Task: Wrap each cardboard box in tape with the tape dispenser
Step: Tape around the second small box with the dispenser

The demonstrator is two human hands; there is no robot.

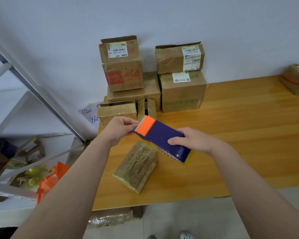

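Cardboard box [136, 167]: lying on the bench [240, 135], just nearer than the tape dispenser [162, 137].
Right hand [192, 140]: gripping its purple body.
Left hand [121, 129]: pinching at its toothed orange end.
Stacked boxes [145, 80]: standing beyond it.
Risk: fingers are working beside the teeth; a slip is likely cutting skin.

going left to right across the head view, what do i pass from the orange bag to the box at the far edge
orange bag -> left hand -> tape dispenser -> right hand -> cardboard box at the far right edge
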